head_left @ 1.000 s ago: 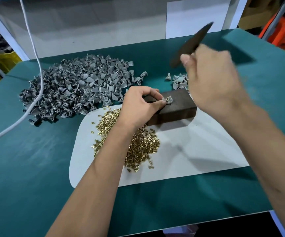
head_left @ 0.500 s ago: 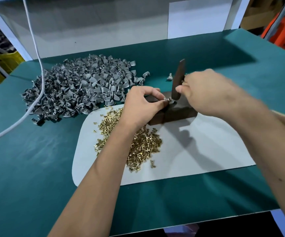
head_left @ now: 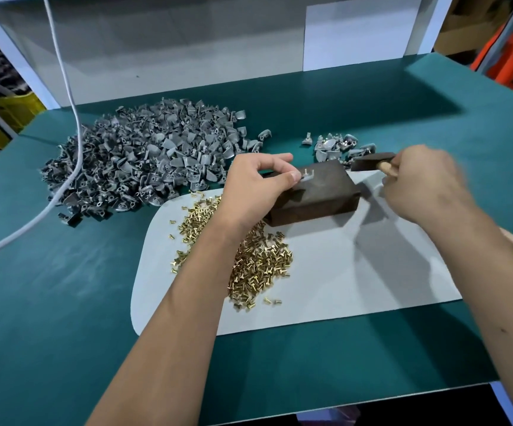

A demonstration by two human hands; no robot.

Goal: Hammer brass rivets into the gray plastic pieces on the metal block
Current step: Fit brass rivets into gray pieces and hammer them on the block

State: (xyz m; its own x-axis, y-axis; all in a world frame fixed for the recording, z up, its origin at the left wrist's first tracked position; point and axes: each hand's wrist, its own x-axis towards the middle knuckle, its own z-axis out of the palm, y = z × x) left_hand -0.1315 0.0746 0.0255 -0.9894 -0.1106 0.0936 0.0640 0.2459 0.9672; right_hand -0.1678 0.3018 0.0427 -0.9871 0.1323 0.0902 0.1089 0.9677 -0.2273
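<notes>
Flanking the metal block (head_left: 313, 195): gray plastic pieces (head_left: 144, 161), brass rivets (head_left: 258, 265).

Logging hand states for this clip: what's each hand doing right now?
Left hand: pinching the gray piece on the block.
Right hand: gripping the hammer.

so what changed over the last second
The right hand swung the hammer down from its raised position onto the piece on the block, then drew it back low to the right of the block. The left hand kept pinching the piece on the block throughout. The rivets, the gray pile and the mat stayed put.
</notes>
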